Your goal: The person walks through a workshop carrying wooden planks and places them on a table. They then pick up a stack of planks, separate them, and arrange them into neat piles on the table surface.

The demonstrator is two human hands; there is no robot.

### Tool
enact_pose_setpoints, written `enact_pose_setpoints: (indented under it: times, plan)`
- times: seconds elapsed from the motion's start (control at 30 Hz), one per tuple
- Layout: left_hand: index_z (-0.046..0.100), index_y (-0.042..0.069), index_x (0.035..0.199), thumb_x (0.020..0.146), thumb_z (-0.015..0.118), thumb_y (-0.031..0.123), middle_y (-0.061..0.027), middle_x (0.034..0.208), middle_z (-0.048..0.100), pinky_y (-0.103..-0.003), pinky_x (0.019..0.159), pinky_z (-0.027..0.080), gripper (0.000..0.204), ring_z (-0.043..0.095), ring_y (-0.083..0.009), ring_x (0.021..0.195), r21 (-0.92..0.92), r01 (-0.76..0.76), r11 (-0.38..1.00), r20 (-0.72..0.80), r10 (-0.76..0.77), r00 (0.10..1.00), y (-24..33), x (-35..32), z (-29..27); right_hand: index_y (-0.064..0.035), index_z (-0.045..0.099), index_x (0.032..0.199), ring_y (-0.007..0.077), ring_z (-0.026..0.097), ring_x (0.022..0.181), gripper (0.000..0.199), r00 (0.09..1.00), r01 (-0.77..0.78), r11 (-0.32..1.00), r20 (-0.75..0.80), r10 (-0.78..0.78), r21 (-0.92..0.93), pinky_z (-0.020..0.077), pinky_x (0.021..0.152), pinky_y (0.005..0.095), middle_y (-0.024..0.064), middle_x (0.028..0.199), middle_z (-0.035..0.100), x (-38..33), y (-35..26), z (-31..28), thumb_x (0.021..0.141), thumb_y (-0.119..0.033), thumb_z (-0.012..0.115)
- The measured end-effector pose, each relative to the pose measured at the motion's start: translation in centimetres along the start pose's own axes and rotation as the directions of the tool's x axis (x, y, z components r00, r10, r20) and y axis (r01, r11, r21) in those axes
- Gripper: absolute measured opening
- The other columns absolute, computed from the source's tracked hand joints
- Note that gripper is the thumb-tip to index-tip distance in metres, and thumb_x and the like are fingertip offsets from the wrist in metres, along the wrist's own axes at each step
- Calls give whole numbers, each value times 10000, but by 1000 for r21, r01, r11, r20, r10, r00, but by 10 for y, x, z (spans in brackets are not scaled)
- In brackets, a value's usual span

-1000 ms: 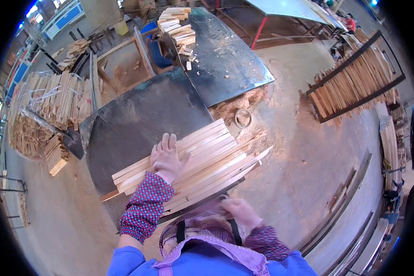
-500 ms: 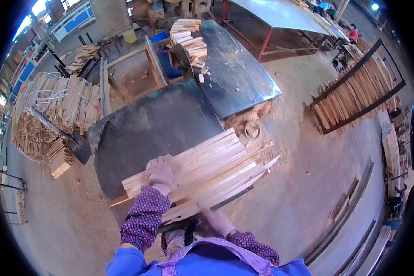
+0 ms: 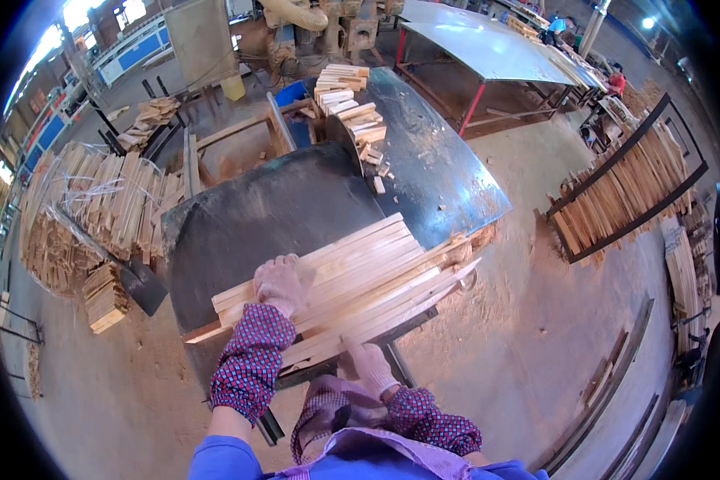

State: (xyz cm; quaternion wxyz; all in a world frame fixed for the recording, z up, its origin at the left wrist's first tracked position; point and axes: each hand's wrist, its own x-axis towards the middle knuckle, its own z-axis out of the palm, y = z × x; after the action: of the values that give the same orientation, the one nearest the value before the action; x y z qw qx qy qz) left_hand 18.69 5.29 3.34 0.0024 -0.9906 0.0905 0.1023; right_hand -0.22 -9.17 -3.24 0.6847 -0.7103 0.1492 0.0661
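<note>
Long pale wooden strips (image 3: 368,268) lie side by side in a bundle, slanting across the near edge of a dark metal tabletop (image 3: 240,204). My left hand (image 3: 281,284), in a light glove, is closed over the bundle's left part, its fingers curled on top of the strips. At the near edge, my right hand (image 3: 372,370), also gloved, touches the closest strip with a finger stretched out and the thumb apart; its other fingers are partly hidden. The nearest strips are rough-edged, and their right ends stick out past the table.
Beyond the tabletop stands a dark upright disc (image 3: 345,146), beside short wood pieces (image 3: 362,120) on a second metal plate (image 3: 432,168). A shovel (image 3: 142,284) leans by stacked wood (image 3: 96,192) at left. At right, a black metal rack (image 3: 628,180) holds more strips.
My right hand has moved up, its finger now on the near strip. The bundle has shifted slightly against the tabletop, and my left hand stays on it. The head view has tilted a little.
</note>
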Motion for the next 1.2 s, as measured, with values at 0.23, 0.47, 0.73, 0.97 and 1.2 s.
enact_pose_setpoints:
  times: [0.23,0.47,0.73,0.97,1.2]
  plan:
    - [554,74,1246,902,458,596,-114,1221,600,-389,975,436,633,564,-250,1164,46,5,999,-63,-3,998,-57,116,-18,-50,676,1018,337,671,804,501,925,-381,905,-76,373,-191,522,663,439,226,876,670,122,-65,47,927,-515,514]
    - [532,78,1300,919,419,606,-98,1290,580,-400,1012,406,661,534,-252,1218,-16,7,1000,-69,-8,998,-89,213,-43,55,657,980,336,670,845,740,921,-390,913,-48,387,-120,518,737,417,226,857,679,240,-61,79,893,-652,455]
    - [530,80,1310,916,420,612,-99,1332,566,-407,1027,398,671,525,-257,1239,-43,14,999,-102,-18,995,-119,278,-53,41,644,916,204,651,542,625,925,-381,923,3,381,59,513,470,319,109,648,644,306,-94,102,901,-574,533]
    - [545,68,1278,919,450,560,-124,1312,580,-415,1027,412,616,531,-285,1233,-81,10,997,-79,-17,997,-138,329,-71,4,628,901,200,599,521,515,993,-107,994,-56,106,-9,486,444,321,98,645,587,371,-96,122,915,-504,542]
    - [583,62,1192,917,457,555,-155,1223,617,-441,989,434,578,568,-309,1164,-119,-49,992,-253,17,967,-179,368,-59,8,645,1076,356,667,878,622,996,-79,920,-71,56,-383,506,740,436,242,886,677,410,-115,140,968,-541,373]
